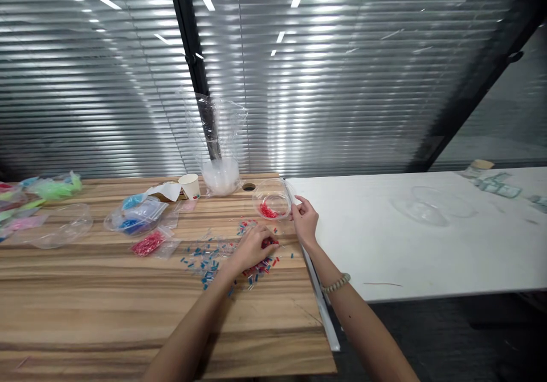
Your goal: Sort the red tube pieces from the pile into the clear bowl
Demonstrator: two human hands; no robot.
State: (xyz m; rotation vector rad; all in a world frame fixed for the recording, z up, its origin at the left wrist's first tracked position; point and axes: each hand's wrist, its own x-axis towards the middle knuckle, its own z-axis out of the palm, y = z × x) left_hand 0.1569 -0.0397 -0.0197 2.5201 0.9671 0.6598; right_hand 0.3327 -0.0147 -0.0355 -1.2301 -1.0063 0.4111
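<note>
A loose spread of small red, blue and clear pieces (208, 262) lies on the wooden table. My left hand (254, 248) reaches into its right part, fingers curled down over red pieces; what they pinch, if anything, is too small to tell. Behind it stands a round clear plastic container (256, 200) with a small heap of red pieces (268, 210) inside. My right hand (305, 220) is at the container's right edge, with thumb and fingers closed on its rim.
Bags of red (147, 243) and blue pieces, clear lids, a paper cup (190, 187) and a bag of white material (221, 176) lie left and behind. A white table (350, 239) adjoins on the right, bearing clear lids (421, 208) and small packets (498, 186).
</note>
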